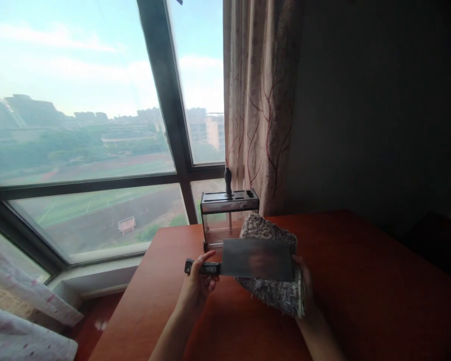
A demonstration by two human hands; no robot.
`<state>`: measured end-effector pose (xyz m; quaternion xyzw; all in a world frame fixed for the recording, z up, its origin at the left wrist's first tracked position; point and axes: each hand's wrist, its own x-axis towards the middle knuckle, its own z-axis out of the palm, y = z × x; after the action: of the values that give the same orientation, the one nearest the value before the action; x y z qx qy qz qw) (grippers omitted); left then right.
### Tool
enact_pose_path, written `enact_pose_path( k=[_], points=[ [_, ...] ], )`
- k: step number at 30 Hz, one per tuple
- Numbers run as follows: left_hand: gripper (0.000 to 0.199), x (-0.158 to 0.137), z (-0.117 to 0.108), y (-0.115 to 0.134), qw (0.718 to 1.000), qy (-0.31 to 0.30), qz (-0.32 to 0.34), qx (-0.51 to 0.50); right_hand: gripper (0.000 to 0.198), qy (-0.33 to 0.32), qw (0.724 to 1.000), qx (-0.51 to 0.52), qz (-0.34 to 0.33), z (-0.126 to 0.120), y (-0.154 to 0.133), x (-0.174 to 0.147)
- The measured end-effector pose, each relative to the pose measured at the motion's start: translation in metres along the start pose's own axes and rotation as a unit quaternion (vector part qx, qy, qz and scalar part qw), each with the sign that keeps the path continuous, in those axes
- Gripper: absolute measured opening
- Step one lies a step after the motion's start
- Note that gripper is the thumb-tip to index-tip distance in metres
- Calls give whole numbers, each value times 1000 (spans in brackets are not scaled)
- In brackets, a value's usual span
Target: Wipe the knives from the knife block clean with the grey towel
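My left hand (201,278) is closed round the black handle of a cleaver (257,258), whose broad blade points to the right. Behind the blade, a grey fluffy cloth (276,293) shows above and below it. My right hand (304,281) grips the cloth at its right side, by the blade's far end; most of its fingers are hidden behind the cloth. Just beyond stands a clear-sided knife block (230,203) with a slotted top, and one dark-handled tool (228,181) sticks up out of it.
Both hands are above a reddish-brown wooden table (361,281). A large window (78,140) is on the left, with a patterned curtain (261,100) behind the knife block. Another light curtain (26,321) hangs at the lower left. The wall on the right is dark.
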<state>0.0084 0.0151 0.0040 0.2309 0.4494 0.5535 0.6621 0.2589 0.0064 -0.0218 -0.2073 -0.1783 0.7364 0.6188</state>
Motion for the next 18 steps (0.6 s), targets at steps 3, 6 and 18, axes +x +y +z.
enact_pose_path(
  k=[3, 6, 18],
  points=[
    [43, 1, -2, 5, 1000, 16, -2, -15, 39, 60, 998, 27, 2, 2, -11, -2],
    [39, 3, -6, 7, 999, 20, 1, -31, 37, 100, 993, 49, -33, 2, -21, -3],
    [39, 1, -3, 3, 999, 14, 4, -51, 39, 101, 991, 77, -26, 6, -10, -2]
  ],
)
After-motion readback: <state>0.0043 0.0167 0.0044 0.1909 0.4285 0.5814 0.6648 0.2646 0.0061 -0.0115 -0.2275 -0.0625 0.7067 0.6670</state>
